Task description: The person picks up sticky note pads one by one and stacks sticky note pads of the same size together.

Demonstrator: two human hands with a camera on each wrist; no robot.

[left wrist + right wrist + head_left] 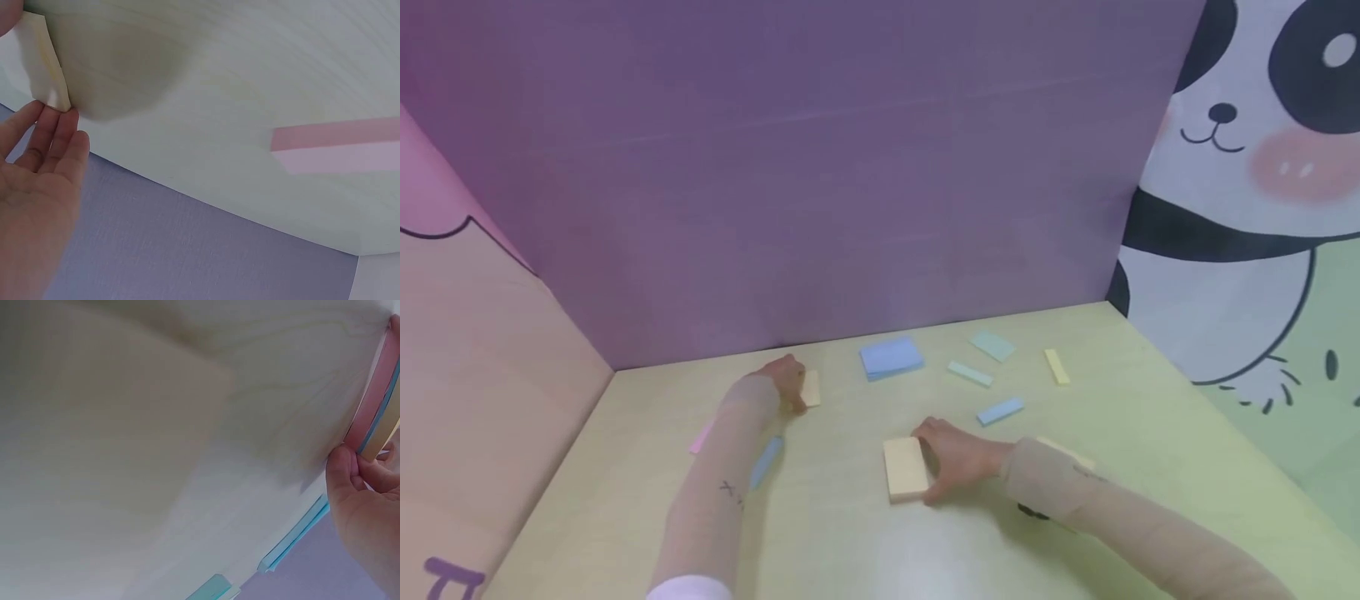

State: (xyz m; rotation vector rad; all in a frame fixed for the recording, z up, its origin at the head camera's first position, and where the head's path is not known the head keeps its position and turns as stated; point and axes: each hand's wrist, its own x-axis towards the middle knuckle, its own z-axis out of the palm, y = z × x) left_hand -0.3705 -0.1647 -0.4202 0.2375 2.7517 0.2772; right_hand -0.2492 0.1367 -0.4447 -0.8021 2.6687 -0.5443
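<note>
My left hand reaches to the back left of the table. It holds a small pale yellow sticky-note pad by its edges; in the left wrist view, fingertips meet one end of the pad and the thumb shows at the other. Nearer the middle front, my right hand grips a larger block of sticky notes from its right side, thumb and fingers at opposite ends. The top of this block is yellow. Seen from the right wrist, the stack has pink, blue and yellow layers.
Behind the hands lies a blue pad. To its right are a green pad, a green strip, a yellow strip and a blue strip. My left forearm partly covers a pink pad; a blue strip lies beside it.
</note>
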